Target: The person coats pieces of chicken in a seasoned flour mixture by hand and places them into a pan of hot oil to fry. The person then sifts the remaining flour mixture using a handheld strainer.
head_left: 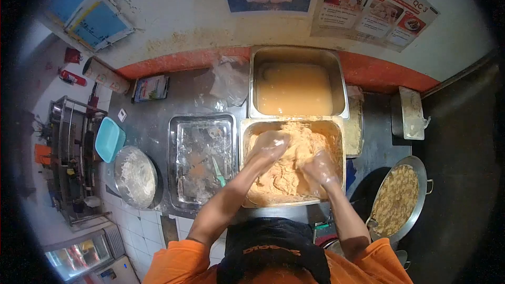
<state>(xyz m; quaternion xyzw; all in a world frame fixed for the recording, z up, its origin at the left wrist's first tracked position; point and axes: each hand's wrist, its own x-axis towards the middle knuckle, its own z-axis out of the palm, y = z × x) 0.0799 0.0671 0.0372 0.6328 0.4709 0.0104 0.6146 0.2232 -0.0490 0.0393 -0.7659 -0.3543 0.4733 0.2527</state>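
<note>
A metal pan (pixel 343 179) in front of me holds a heap of orange-coated chicken pieces (pixel 281 176). My left hand (pixel 272 146) is over the left part of the heap, its fingers curled at the coated pieces and partly hidden. My right hand (pixel 320 169) is in the heap's right side, with its fingers bent around coated pieces. Both hands look wet or covered with clear plastic. Directly behind stands a second metal pan (pixel 342 87) with cloudy orange liquid (pixel 294 92).
Left of the pans lies a metal tray (pixel 171 163) with a green-handled tool (pixel 219 172). Farther left are a bowl of flour (pixel 135 178) and a turquoise basin (pixel 109 139). A wide pan of frying food (pixel 394 200) stands at right, below a narrow metal container (pixel 411 115).
</note>
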